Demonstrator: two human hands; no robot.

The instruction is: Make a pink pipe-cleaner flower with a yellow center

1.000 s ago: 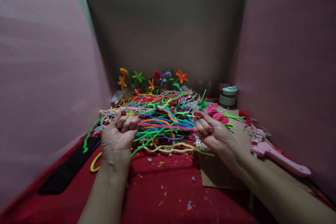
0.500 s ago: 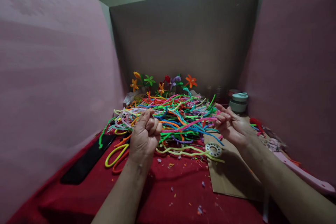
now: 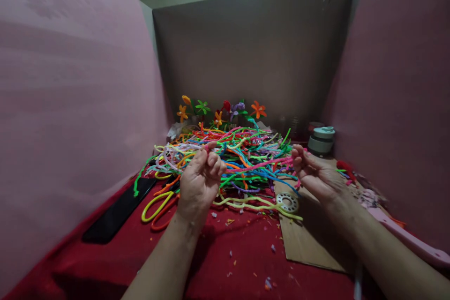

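Short of the far edge of the desk (image 3: pixel 211 272), I'd call this stretching a strand (image 3: pixel 260 166), left hand (image 3: pixel 202 180) clamped on it, right hand (image 3: pixel 316 176) seemingly pinching it too, calling for even tension next

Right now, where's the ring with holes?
In the head view, the ring lies right of centre, at the left edge of the cardboard, beside a yellow strand, below and left of the right hand.

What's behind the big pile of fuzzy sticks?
Behind the pile, fuzzy flowers poke up: orange, green, red and purple. The pile covers their lower parts, so what holds them can't be seen.
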